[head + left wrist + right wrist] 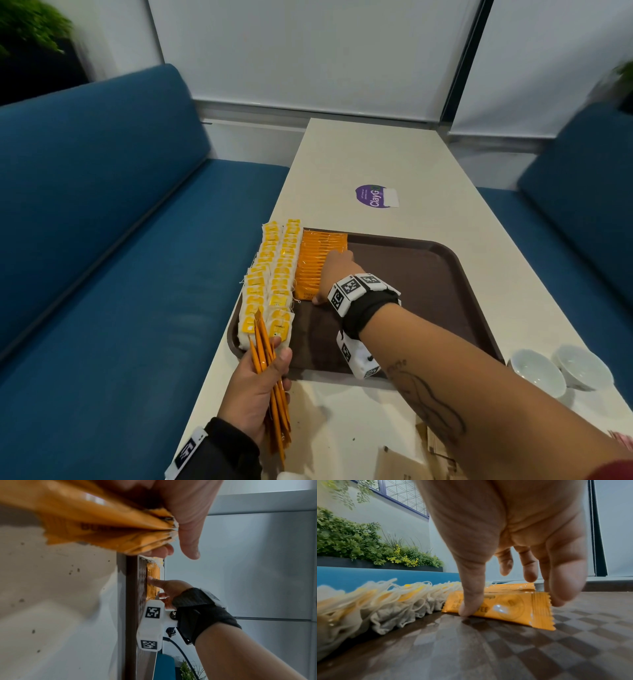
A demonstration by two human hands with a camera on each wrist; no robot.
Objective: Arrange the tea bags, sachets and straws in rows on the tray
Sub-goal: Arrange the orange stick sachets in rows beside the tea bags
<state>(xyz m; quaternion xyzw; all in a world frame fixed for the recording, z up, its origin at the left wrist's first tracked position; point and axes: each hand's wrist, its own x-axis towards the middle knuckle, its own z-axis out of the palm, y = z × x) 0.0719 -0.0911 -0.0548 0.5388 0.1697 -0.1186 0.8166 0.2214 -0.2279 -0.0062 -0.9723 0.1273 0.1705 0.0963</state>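
Observation:
A brown tray (428, 274) lies on the white table. Two rows of tea bags (270, 277) with yellow tags run along its left side. Beside them lies a row of overlapping orange sachets (315, 260). My right hand (334, 270) is spread over that row. Its thumb (471, 601) presses the near edge of the nearest sachet (513, 608), and its fingers reach over the row's right ends. My left hand (260, 387) hovers at the tray's near left corner. It grips a bundle of orange sachets (102, 524) edge-on. No straws are visible.
Two white bowls (536, 371) stand at the table's near right. A purple sticker (373, 195) is on the table beyond the tray. Brown paper packaging (404, 462) lies at the near edge. Blue benches (102, 240) flank the table.

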